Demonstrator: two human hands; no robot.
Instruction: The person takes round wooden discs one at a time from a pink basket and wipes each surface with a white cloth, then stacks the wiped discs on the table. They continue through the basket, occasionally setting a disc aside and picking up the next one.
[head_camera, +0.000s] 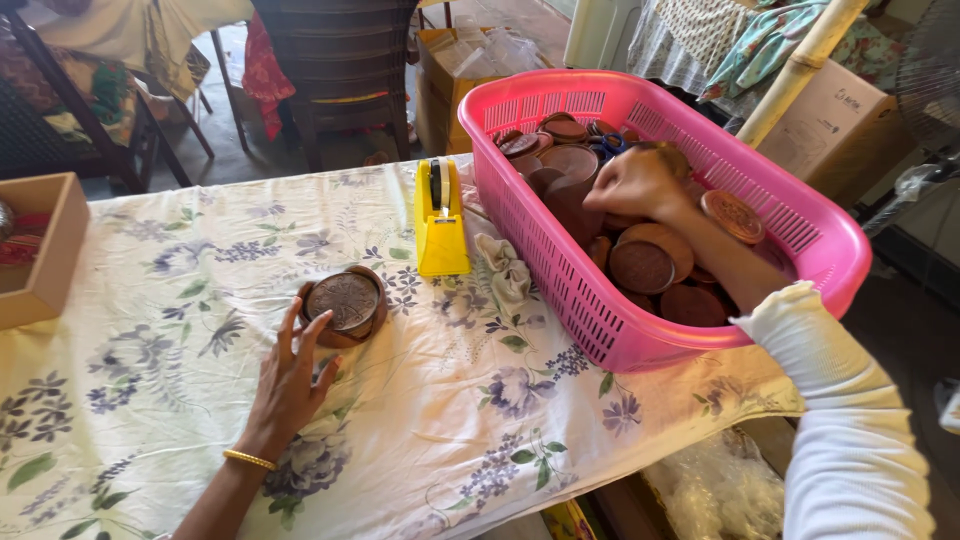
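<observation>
Left hand, gold bangle at wrist, lies spread open on the floral-clothed surface, fingertips touching a small stack of brown embossed discs; grasping nothing. One yellow tape dispenser stands beyond. Right hand reaches into one pink basket, fingers curled down over the many brown discs inside; grip not discernible.

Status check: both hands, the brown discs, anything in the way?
Left hand open, fingertips on brown disc stack. Right hand in pink basket, grip unclear. Yellow tape dispenser between.
</observation>
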